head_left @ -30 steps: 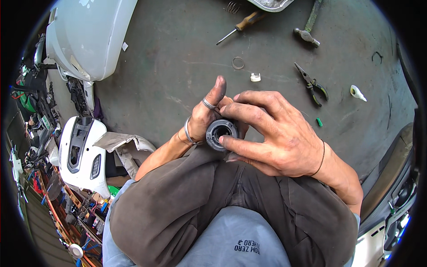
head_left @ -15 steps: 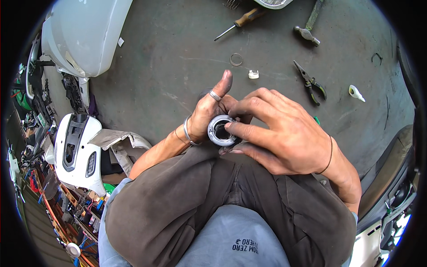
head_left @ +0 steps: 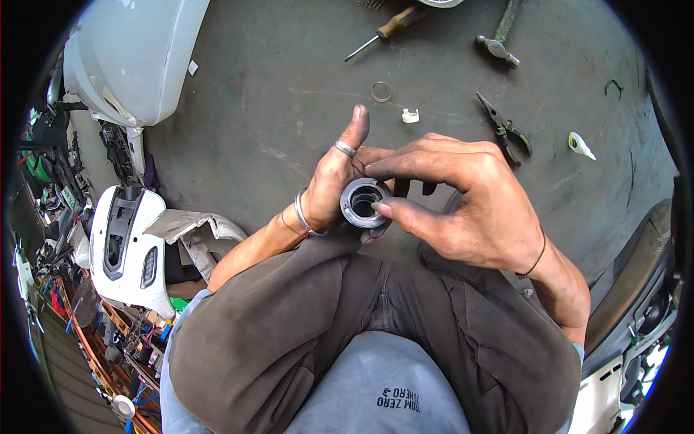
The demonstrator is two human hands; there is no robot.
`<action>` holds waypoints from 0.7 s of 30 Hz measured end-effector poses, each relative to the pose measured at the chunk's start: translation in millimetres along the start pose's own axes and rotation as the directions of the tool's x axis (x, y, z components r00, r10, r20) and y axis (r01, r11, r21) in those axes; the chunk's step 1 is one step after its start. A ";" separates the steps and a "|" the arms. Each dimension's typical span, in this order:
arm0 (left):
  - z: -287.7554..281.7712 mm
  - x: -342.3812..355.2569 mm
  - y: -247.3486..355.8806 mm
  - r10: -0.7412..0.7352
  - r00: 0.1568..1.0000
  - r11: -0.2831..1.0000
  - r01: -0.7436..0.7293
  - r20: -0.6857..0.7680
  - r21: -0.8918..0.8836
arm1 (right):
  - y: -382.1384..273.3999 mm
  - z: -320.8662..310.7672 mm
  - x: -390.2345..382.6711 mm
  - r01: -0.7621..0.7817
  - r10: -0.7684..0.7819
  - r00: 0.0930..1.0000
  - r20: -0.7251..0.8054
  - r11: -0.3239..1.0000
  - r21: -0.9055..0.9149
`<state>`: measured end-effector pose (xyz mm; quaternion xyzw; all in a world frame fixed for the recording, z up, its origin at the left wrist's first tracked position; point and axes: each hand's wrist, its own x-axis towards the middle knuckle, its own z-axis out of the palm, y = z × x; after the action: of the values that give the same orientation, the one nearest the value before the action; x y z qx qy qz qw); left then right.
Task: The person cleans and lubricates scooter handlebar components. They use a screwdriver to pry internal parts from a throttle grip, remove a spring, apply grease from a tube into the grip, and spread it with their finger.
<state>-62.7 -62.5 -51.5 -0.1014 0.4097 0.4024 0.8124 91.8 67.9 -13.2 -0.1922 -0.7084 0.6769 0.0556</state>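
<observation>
Head view: a person sits over a grey floor (head_left: 238,108).
Left hand (head_left: 334,181): fingers curled round a round metal part (head_left: 363,203), thumb up.
Right hand (head_left: 463,202): thumb and fingers pinch the part's rim.
Part: held between both hands, above the knees.
Nearby: pliers (head_left: 506,129), ring (head_left: 381,92), screwdriver (head_left: 387,29), hammer (head_left: 499,40).
Risk: I think it could slip and roll off if the pinch loosens.

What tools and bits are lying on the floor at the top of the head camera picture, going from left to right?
Screwdriver → metal ring → small white clip → hammer → pliers → white nozzle piece.
</observation>
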 end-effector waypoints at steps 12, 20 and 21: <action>3.8 -1.0 -8.6 0.229 0.951 0.942 -0.163 -0.206 0.295 | 1.4 7.3 8.8 -0.023 0.041 0.988 0.150 0.993 -0.118; 4.5 -1.8 -6.7 0.255 0.958 0.934 -0.208 -0.133 0.291 | 6.8 19.4 5.4 0.022 -0.019 0.999 0.047 0.998 -0.064; 4.7 -1.6 -6.3 0.271 0.956 0.931 -0.231 -0.114 0.282 | 6.8 21.2 5.1 0.038 -0.037 0.999 0.015 0.997 -0.061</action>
<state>-55.9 -65.2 -48.3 0.0315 0.5298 0.4358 0.7269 81.3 49.9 -22.4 -0.1757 -0.7326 0.6550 0.0577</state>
